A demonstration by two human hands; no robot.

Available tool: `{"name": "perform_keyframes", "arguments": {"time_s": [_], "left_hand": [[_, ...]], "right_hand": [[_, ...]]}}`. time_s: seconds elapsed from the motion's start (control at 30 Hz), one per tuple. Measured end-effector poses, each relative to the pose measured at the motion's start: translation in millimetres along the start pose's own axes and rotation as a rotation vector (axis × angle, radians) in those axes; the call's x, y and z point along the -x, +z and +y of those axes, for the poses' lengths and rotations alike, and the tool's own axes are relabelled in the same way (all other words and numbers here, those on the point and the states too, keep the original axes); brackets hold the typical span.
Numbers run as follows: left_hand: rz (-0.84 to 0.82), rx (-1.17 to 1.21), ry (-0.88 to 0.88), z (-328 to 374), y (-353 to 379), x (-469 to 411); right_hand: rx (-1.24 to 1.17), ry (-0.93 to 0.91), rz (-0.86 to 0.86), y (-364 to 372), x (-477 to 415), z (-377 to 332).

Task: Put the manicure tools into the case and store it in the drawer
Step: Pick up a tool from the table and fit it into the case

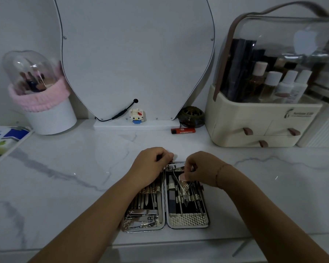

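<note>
Manicure case (188, 222) lies open flat at lower centre of frame, on marble counter (65, 168) near its front edge. Both halves are packed w/ metal tools: clippers (142, 215) at bottom of left half, nippers (185, 198) mid right half. Left hand (150, 166) is over top of left half, fingers curled at case's upper edge; can't tell if grasping anything. Right hand (201, 169) is over top of right half, thumb + fingers pinching a slim metal tool (176, 180). Mirror (135, 54) upper centre. Organiser (254, 130) at right, drawers closed. Red lighter (183, 130) by mirror base's right end. Brush holder (46, 114) upper left.
</note>
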State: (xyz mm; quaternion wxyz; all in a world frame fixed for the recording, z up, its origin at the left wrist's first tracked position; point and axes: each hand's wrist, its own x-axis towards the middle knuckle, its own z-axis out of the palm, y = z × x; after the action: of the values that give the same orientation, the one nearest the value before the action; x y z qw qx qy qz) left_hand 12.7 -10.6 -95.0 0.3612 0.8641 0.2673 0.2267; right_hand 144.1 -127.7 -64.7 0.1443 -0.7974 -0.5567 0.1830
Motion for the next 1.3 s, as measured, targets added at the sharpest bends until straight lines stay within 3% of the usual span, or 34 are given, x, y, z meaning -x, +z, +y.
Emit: {"name": "perform_keyframes", "arguments": {"time_s": [0.37, 0.43, 0.57, 0.63, 0.7, 0.83, 0.9, 1.17, 1.3], "left_hand": [[0.01, 0.004, -0.031, 3.8, -2.6, 2.4], [0.046, -0.007, -0.051, 5.7, -9.1, 5.1], [0.233, 0.099, -0.217, 1.9, -40.7, 26.6], [0.242, 0.159, -0.317, -6.4, -55.7, 50.6], [0.191, 0.295, -0.376, -6.3, -63.9, 79.3], [0.099, 0.841, -0.484, 11.8, -68.0, 118.9], [0.06, 0.923, -0.513, 14.4, -68.5, 122.9], [0.164, 0.781, -0.571, 2.4, -64.1, 79.1], [0.162, 0.456, -0.317, 15.2, -59.4, 68.7]], "right_hand": [[0.096, 0.024, -0.068, -6.4, -3.4, -5.0], [-0.028, 0.013, 0.017, -3.0, 6.4, -0.5], [-0.423, 0.118, 0.353, 9.0, 44.3, 13.4], [-0.573, 0.187, 0.387, 13.4, 64.1, 15.4], [-0.695, 0.197, 0.339, 17.2, 79.8, 10.9], [-0.801, 0.174, 0.315, 24.2, 92.3, 0.8], [-0.854, 0.199, 0.318, 27.9, 93.2, -1.4], [-1.047, 0.2, 0.279, 39.5, 97.6, -18.2], [-1.256, 0.255, 0.249, 45.3, 102.1, -27.7]]}}
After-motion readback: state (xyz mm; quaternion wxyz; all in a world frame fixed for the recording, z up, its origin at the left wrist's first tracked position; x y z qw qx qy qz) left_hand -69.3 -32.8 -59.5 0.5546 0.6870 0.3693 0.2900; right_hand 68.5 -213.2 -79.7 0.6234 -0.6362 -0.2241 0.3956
